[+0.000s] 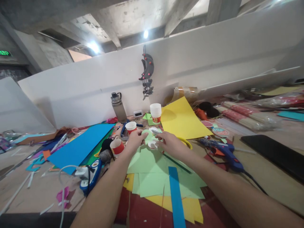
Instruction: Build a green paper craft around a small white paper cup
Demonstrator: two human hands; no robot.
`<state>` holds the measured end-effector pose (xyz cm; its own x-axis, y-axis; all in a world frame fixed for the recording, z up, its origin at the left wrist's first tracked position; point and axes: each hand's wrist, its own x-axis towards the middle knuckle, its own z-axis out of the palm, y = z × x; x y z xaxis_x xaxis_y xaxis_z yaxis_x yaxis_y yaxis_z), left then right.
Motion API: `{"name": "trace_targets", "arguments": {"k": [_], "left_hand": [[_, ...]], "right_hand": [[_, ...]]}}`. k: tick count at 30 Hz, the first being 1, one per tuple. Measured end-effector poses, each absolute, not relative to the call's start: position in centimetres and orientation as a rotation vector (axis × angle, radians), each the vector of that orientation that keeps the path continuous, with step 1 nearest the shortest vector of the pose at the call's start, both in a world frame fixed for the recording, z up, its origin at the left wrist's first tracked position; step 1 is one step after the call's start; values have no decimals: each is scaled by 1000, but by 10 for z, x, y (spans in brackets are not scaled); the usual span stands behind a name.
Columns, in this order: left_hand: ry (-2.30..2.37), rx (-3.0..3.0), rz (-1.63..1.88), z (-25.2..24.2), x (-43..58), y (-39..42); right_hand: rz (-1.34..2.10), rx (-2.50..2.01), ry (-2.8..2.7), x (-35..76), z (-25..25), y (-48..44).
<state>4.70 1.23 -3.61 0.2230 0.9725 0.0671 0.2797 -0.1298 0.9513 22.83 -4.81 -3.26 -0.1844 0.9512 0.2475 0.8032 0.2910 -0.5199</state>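
Observation:
My left hand is closed at the left edge of a small light green paper piece, its thumb and fingers pinching there. On the other side, my right hand has its fingers pressed together around a small white item whose exact shape is hard to make out. Both hands are above light green sheets. A blue paper strip lies in front of them. Behind my left hand stands a red and white paper cup; another cup is left of my wrist.
Stacked cups and a bottle stand at the back. Yellow paper lies right of the cups, blue paper on the left. A blue glue gun is beside my right forearm, a power strip beside my left.

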Motion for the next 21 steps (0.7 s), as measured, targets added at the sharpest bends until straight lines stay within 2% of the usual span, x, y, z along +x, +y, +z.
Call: {"name": "trace_targets", "arguments": {"k": [7,14,21], "left_hand": [[1248,1465,1206,-42,55,12],[1228,1350,1530,-43,55,12],[852,897,1616,-49,87,-9]], "right_hand": [[352,-1773,-2004,206,-46,-15],[106,-1726,-1889,204,-41,-28],[44,-1556,-1885,206,-33,-38]]}}
